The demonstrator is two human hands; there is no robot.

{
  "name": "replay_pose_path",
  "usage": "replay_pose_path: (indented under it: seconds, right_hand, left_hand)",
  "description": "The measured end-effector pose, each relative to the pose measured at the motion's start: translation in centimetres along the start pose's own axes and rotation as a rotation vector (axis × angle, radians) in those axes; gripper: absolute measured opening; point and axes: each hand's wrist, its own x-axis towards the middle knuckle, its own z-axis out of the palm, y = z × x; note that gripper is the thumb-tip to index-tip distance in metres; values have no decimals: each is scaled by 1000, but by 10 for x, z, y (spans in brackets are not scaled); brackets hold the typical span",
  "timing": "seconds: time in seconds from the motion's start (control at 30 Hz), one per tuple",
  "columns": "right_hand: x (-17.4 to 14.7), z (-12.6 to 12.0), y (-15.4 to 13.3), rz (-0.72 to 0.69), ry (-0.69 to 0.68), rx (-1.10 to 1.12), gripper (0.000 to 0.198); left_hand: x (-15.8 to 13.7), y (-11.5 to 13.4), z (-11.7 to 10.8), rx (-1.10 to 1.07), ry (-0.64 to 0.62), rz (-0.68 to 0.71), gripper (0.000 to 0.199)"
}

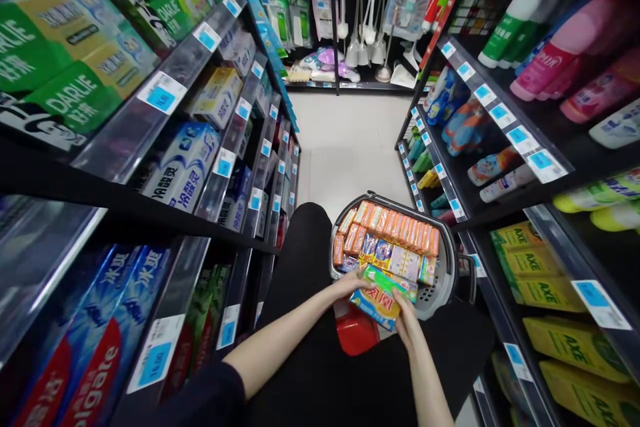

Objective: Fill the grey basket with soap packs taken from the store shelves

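Both of my hands grip a wrapped soap pack (377, 303), printed blue, orange and green, at the near side of a grey shopping basket (450, 260). My left hand (350, 285) closes on its left end and my right hand (406, 317) on its right end. Whether it is one pack or two together, I cannot tell. Inside the basket, orange soap bars (395, 225) stand in rows at the far side. Nearer lie several yellow, blue and pale soap packs (404, 262), partly covered by the held pack.
Toothpaste boxes (185, 167) fill the left shelves. On the right are bottles (565, 67) and yellow AXE packs (560, 340). Brushes (370, 27) hang at the aisle's end above pale floor (350, 140). A red plastic thing (356, 333) lies below my hands.
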Motion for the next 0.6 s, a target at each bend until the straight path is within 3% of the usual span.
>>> replay_pose_path:
  seconds: [0.1, 0.23, 0.3, 0.43, 0.6]
  right_hand:
    - [6, -6, 1, 14, -5, 57, 72]
    - [-4, -17, -3, 27, -35, 148, 65]
    - [-11, -19, -5, 52, -81, 156, 68]
    - [-24, -14, -6, 50, -186, 47, 76]
    - [-28, -9, -5, 5, -124, 1, 59]
  left_hand:
    - [2, -1, -4, -93, 31, -4, 61]
    - [-4, 0, 7, -247, -89, 66, 66]
    - [-6, -2, 12, -246, -97, 87, 73]
    - [-6, -6, 10, -206, 11, 43, 74]
    - [-8, -5, 2, -137, -98, 154, 68]
